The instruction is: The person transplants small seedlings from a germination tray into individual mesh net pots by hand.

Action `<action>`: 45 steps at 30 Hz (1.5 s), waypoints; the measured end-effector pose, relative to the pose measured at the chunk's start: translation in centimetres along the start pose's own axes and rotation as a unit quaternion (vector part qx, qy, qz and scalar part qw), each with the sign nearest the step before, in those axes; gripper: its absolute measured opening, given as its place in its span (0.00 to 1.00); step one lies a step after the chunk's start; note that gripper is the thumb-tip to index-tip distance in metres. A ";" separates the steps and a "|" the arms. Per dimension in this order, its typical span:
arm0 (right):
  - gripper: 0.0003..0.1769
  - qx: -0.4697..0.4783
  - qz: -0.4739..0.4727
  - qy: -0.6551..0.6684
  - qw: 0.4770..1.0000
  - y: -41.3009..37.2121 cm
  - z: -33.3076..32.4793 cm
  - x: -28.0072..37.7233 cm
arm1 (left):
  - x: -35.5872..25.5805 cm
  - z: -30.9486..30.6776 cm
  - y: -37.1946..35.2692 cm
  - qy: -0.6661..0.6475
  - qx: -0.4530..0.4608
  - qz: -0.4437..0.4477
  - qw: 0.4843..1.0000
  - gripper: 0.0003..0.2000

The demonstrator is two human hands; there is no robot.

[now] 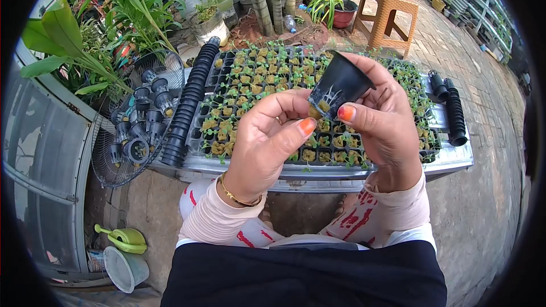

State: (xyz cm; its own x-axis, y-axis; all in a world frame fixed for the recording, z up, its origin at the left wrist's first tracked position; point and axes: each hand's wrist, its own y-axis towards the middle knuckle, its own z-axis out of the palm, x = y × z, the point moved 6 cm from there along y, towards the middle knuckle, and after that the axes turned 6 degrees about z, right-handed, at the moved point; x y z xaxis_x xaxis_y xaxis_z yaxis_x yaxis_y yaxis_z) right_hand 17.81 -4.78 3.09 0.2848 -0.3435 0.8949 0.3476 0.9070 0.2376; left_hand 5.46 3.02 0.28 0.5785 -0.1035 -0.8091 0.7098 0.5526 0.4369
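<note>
A black net pot (344,82) is tilted in the air above the seedling trays, its wide mouth up and its slotted base down to the left. My right hand (387,113) grips it, thumb at the lower side and fingers behind. My left hand (270,136) has thumb and forefinger closed at the base, around a small yellowish-brown plug (314,112) that shows at the bottom. Below the hands lie black seedling trays (250,88) with small green sprouts in yellowish plugs.
Stacks of black pots lie left (190,102) and right (455,112) of the trays on a metal table (256,182). A wire basket (105,162) with potted pieces stands left. A woven stool (388,17), green watering can (126,240) and pail (126,270) stand around.
</note>
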 end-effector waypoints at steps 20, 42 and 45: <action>0.33 -0.006 -0.015 -0.036 0.999 -0.1 0.4 0.0 | -0.5 -0.4 -0.1 0.108 -0.031 0.115 0.987 0.10; 0.28 -0.066 -0.013 -0.040 0.997 0.2 -0.4 -0.8 | -1.2 -0.1 -0.5 0.328 -0.047 0.228 0.916 0.07; 0.28 -0.075 0.006 -0.021 0.997 0.6 -0.8 -0.8 | -1.2 -0.4 -0.1 0.180 -0.091 0.133 0.970 0.08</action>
State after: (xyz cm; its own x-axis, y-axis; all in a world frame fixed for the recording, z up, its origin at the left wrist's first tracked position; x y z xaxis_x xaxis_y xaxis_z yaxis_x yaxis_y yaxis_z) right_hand 18.47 -4.16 2.26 0.2526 -0.3196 0.9133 0.4756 0.8630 0.1705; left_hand 4.56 3.42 1.05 0.5307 0.3400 -0.7764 0.4523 0.6611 0.5987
